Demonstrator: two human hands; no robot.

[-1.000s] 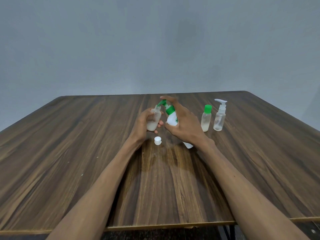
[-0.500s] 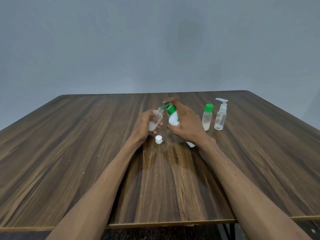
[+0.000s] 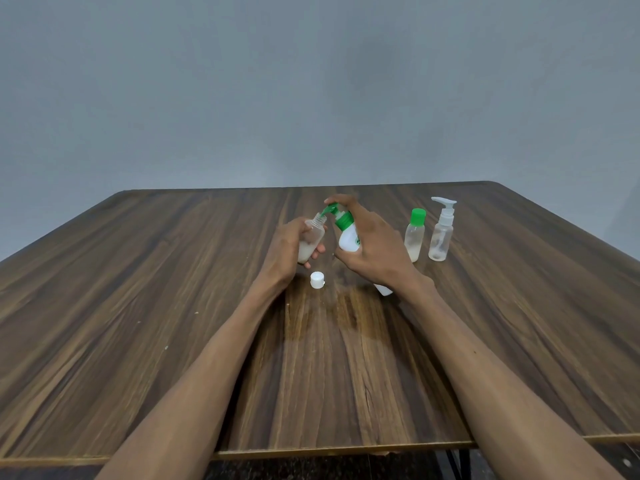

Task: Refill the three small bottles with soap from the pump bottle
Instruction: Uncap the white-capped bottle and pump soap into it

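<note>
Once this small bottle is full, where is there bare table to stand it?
Bare wood lies left of the left hand, out to the table edge, and right of the clear pump bottle. The near strip between the forearms is bare too. It is crowded in the middle: white cap, soap bottle in the right hand, green-capped bottle.

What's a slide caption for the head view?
Right hand pumps green-topped white soap bottle into uncapped clear small bottle held by left hand.

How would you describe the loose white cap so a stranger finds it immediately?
On the wooden table, look just in front of the left hand, between the two wrists. There lies the small white cap, alone on the wood; unlike the green cap, it sits on no bottle.
</note>
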